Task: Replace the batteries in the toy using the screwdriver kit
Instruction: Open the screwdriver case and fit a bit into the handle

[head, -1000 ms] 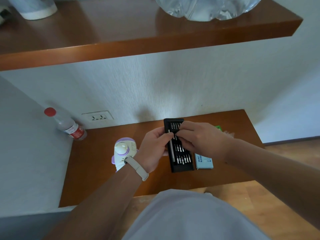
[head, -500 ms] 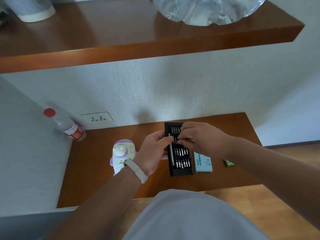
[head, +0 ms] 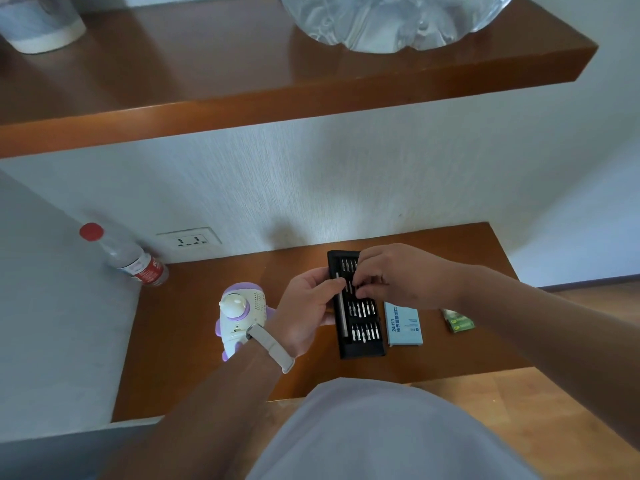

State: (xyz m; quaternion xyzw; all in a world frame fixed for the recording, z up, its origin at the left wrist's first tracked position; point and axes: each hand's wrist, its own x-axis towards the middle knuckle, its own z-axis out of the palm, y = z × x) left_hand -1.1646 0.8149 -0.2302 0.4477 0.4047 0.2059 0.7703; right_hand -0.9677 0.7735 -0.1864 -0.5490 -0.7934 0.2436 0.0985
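Nearest the camera, a grey-clad lap (head: 381,438) fills the bottom of the view, and both bare forearms reach forward over it toward a low wooden shelf (head: 194,358).

The left hand (head: 306,311), with a pale wristband (head: 270,348) on its wrist, comes in from the lower left with the fingers curled; its fingertips touch the left edge of the open black screwdriver kit (head: 358,306), steadying the tray. Whether it truly clamps the tray edge cannot be told.

The right hand (head: 398,275) reaches in from the right, palm down, fingers bent and bunched over the middle rows of bits. The fingertips press among the bits in a pinch, but what, if anything, is held between them is hidden.

The kit lies flat on the shelf, long side running near to far, rows of silver bits (head: 363,332) standing in it and a slim silver driver handle (head: 343,313) lying along its left side.

Just right of the kit lies a light blue box (head: 404,325) printed "24", the rest too small to read. Further right is a green battery pack (head: 459,322) marked "GP".

Left of the hands stands the white and purple toy (head: 240,313), partly behind the left wrist.

Farther off at the left, a clear bottle (head: 128,258) with a red cap and red label leans at the wall beside a wall socket (head: 188,240). Above hangs an upper wooden shelf (head: 242,98).
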